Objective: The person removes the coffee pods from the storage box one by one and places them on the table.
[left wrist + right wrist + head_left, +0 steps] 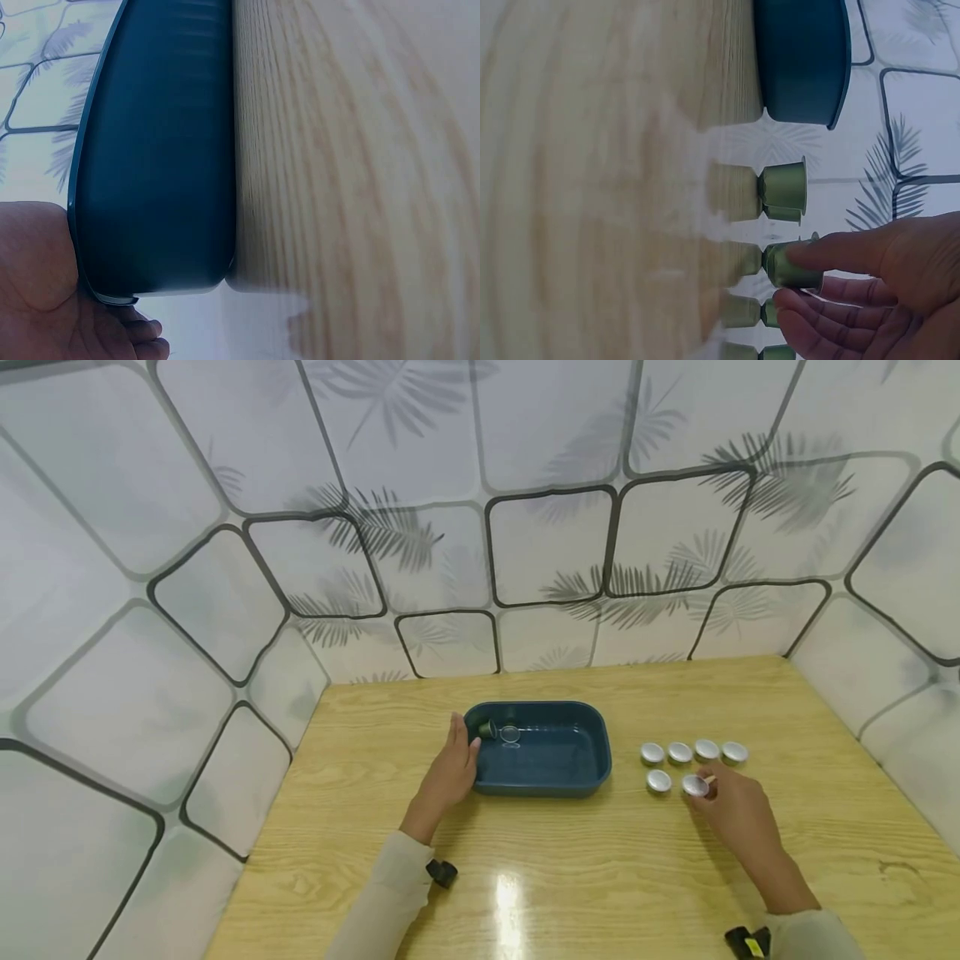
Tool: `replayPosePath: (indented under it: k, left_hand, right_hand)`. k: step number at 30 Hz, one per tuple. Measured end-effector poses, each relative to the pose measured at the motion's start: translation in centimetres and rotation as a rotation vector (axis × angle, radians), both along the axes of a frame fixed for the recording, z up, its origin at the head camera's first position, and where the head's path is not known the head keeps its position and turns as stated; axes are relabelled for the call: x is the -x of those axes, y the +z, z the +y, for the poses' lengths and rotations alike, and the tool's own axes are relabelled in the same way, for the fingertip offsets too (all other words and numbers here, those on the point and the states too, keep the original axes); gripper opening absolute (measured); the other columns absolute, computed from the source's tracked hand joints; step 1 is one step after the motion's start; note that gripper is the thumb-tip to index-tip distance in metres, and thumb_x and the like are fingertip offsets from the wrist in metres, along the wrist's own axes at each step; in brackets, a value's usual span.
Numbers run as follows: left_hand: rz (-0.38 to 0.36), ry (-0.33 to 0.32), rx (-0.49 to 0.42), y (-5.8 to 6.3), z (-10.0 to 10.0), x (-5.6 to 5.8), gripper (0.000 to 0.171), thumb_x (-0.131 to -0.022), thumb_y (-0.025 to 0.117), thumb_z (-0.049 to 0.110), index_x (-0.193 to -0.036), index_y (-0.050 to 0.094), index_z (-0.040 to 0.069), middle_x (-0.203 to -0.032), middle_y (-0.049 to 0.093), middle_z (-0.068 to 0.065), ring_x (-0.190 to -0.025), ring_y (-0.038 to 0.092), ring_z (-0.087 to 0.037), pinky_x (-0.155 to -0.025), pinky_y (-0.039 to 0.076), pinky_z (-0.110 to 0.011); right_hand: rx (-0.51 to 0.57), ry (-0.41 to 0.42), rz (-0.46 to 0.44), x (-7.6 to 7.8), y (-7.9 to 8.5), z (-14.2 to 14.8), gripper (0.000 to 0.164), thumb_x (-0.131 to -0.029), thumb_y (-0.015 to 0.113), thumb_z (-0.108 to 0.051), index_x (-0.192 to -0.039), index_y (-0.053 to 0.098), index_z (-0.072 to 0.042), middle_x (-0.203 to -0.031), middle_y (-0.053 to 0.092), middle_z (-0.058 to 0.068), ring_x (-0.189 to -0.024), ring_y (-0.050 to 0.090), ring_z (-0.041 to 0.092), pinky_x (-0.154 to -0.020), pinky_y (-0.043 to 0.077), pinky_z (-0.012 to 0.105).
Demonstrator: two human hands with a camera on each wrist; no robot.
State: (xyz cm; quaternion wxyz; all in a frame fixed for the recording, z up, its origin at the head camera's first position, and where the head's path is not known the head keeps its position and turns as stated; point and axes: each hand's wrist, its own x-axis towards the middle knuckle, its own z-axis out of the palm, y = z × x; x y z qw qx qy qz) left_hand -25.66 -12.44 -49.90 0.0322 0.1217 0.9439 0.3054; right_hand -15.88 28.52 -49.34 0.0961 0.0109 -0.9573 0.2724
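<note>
Right hand (738, 806): thumb and fingers pinch one green foil-topped coffee capsule (695, 786), its silver lid facing up. Whether the base of this capsule meets the tabletop cannot be told; in the right wrist view it sits very low over the surface.

Left hand (450, 768): grips the dark blue rectangular tray (546, 792) at the end nearest that hand, thumb at the rim and fingers along the outer wall. Tray stands upright between the two hands, on the left hand's inner side and well apart from the right hand.

Tray contents: a green capsule lying on its side (487, 728), just inside the wall from the left hand's fingers; next to it, slightly farther from that hand, a round-rimmed piece (510, 735), too small to identify with certainty.

Around the right hand: a single front capsule (658, 781) stands upright just to its left, towards the tray. Just beyond the fingers, a back row of four capsules (679, 752), upright, silver lids up.

Surroundings: wood-grain tabletop (562, 868) beneath both hands; leaf-and-grid patterned covering (551, 547) rises past the table edge ahead of the hands. Pale sleeves (397, 885) cover both forearms; a small black device (442, 873) sits at the left wrist, another (748, 943) at the right.
</note>
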Motion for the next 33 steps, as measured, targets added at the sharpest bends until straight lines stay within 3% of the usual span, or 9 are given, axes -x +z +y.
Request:
replayPosePath:
  k: [9,16,33]
  left_hand:
    - [0.004,-0.003,-0.01,-0.2,0.0,0.1,0.064,-0.113,0.033,0.027,-0.158,0.005,-0.011,-0.166,0.001,-0.027,-0.152,0.018,-0.037,-0.119,0.027,-0.05]
    - [0.004,-0.003,0.0,-0.2,0.0,0.1,0.065,-0.114,0.031,0.029,-0.159,0.003,-0.008,-0.167,0.0,-0.026,-0.152,0.018,-0.035,-0.12,0.026,-0.049]
    - [-0.005,0.009,0.01,0.0,0.0,0.1,0.064,-0.114,0.031,0.028,-0.159,0.003,-0.007,-0.167,0.001,-0.025,-0.151,0.023,-0.036,-0.118,0.03,-0.049]
  right_hand:
    - [0.021,0.005,-0.047,0.4,-0.5,0.1,0.028,-0.086,0.076,-0.004,-0.106,0.062,0.011,-0.077,0.069,0.015,-0.068,0.065,0.029,-0.057,0.051,0.044]
    - [-0.028,0.013,0.016,0.8,-0.8,0.0,0.024,-0.084,0.076,-0.003,-0.1,0.063,0.008,-0.078,0.069,0.017,-0.068,0.065,0.032,-0.058,0.05,0.047]
    - [-0.003,0.029,-0.023,1.8,-0.9,0.0,0.03,-0.085,0.075,-0.001,-0.108,0.062,0.011,-0.085,0.069,0.024,-0.074,0.067,0.038,-0.061,0.052,0.052]
